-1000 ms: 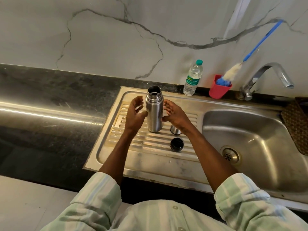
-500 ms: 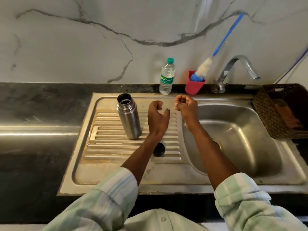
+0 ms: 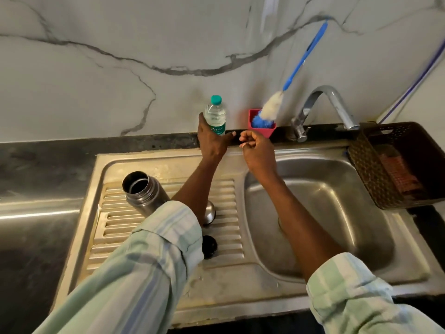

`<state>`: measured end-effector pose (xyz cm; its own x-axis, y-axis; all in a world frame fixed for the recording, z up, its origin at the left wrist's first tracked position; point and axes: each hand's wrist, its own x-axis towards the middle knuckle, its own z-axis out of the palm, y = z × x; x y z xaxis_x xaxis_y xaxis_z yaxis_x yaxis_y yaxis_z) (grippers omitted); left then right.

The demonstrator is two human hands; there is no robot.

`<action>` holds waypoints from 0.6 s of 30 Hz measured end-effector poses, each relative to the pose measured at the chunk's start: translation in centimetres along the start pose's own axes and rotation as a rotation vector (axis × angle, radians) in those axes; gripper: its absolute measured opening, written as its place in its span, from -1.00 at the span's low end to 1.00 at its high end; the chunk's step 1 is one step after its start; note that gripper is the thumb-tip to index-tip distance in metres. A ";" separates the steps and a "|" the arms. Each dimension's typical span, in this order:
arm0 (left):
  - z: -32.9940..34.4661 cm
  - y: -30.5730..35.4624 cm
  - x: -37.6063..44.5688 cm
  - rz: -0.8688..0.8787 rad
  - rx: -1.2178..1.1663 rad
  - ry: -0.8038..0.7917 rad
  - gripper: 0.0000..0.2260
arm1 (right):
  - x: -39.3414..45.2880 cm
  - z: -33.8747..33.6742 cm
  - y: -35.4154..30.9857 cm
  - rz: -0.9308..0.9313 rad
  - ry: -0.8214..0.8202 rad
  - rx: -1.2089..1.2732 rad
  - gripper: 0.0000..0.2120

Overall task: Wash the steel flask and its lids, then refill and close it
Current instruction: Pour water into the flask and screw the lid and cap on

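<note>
The steel flask (image 3: 144,194) stands open and uncapped on the left of the ribbed drainboard (image 3: 120,237). Its steel cup lid (image 3: 210,214) and black inner lid (image 3: 210,247) lie on the drainboard to its right, partly hidden behind my left forearm. A plastic water bottle (image 3: 215,112) with a green cap stands against the wall behind the sink. My left hand (image 3: 212,141) reaches to the bottle's base with fingers spread, index finger up its left side and thumb out to the right. My right hand (image 3: 258,148) hovers just right of it, fingers curled, holding nothing.
The sink basin (image 3: 337,201) lies to the right under a steel tap (image 3: 322,102). A red cup (image 3: 265,130) holds a blue-handled bottle brush (image 3: 272,107). A dark woven basket (image 3: 370,169) sits at the far right. Black counter (image 3: 36,165) runs to the left.
Both hands have left the flask and moved back toward the wall. My left hand now reaches the water bottle's base. The view has shifted right.
</note>
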<state>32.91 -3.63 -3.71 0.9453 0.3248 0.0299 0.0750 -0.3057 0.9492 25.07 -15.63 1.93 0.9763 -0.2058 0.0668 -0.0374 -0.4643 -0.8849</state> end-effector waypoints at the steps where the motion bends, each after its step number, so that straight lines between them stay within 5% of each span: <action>1: -0.1 0.4 0.4 -0.015 -0.001 -0.008 -0.17 | 0.1 0.1 0.2 0.005 -0.002 0.011 -0.76; 5: -0.5 1.1 0.9 -0.050 0.025 0.028 -0.45 | -0.1 -0.1 1.0 0.020 -0.019 0.043 -0.81; 9: -1.9 1.5 -3.0 0.013 0.013 0.034 -0.48 | -0.3 -1.2 0.5 0.050 0.039 0.054 -0.91; 18: -7.5 4.1 -16.1 0.112 -0.211 -0.106 -0.46 | -5.0 -4.2 -5.6 -0.077 -0.003 0.065 -0.68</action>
<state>15.59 -3.38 2.08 0.9729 0.2000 0.1163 -0.0896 -0.1377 0.9864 19.50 -15.61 8.51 0.9763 -0.1693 0.1347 0.0517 -0.4218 -0.9052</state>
